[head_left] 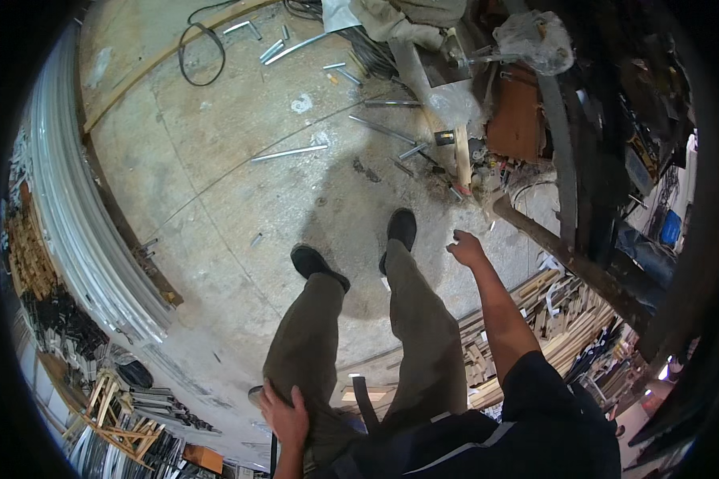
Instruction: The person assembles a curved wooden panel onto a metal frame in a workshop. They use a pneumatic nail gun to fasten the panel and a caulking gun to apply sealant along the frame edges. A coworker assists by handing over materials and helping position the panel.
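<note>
The person's left hand (286,415) rests on the left leg of the olive-brown trousers (299,339), touching the cloth around the thigh. Its fingers lie fairly straight, with the thumb spread wide from them. The right hand (465,249) hangs over the concrete floor (188,148), to the right of the right shoe (403,227) and apart from it; its fingers are bent, and whether they are closed around anything small cannot be told from this angle. Nearest to that hand on the far side is a round pole (559,247), which slants down to the right beneath a dark upright beam (565,152).

The left shoe (311,262) stands nearer to the body than the right one. Ahead of both shoes lies a long silver tube (289,152), tilted slightly up toward the right, and farther off are shorter tubes (272,51) in a loose group (a few lie close side by side). A thin wooden strip (160,61) runs across the upper left, near a black cable looped on the floor.

Along the left side, long pale profiles (96,207) are stacked lengthwise, bending with the lens. Timber strips (559,303) lie piled beyond the right forearm, while a reddish-brown sheet (515,120) stands at the upper right, below a clear plastic bag (535,40).
</note>
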The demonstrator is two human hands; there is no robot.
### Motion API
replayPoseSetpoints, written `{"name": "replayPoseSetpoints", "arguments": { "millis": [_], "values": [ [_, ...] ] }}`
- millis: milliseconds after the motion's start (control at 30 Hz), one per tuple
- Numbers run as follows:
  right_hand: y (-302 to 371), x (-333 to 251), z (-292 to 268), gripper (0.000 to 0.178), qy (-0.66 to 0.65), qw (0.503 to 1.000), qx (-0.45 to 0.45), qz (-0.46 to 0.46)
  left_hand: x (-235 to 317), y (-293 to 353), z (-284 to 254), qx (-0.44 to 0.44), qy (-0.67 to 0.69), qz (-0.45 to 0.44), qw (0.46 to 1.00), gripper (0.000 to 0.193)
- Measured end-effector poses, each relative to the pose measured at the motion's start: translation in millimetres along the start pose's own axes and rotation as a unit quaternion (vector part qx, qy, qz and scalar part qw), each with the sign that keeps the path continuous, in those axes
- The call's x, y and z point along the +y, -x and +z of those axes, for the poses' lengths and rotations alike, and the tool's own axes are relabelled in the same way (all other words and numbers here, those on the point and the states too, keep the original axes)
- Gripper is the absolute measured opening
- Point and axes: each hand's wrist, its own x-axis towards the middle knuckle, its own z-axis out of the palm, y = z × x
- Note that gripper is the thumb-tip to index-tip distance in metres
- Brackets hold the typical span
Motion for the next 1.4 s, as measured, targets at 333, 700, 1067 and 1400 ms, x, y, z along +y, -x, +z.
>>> {"name": "replayPoseSetpoints", "arguments": {
  "millis": [333,700,1067,1400],
  "values": [
    [-163,16,-16,0.085,0.071,0.992,0.101,-0.040,35,-54,-8,0.051,-0.046,0.004,0.998,0.081],
    [-220,51,13,0.107,0.156,0.987,-0.034,0.021,70,-73,-16,0.097,-0.042,0.030,0.994,0.077],
    [90,-172,-74,0.044,-0.054,0.989,-0.060,-0.124,43,-35,-22,0.023,0.024,0.033,0.999,0.078],
    [320,-221,-103,0.044,-0.145,0.959,-0.130,-0.205,-1,-10,3,0.006,0.044,0.169,0.985,0.058]
  ]
}}
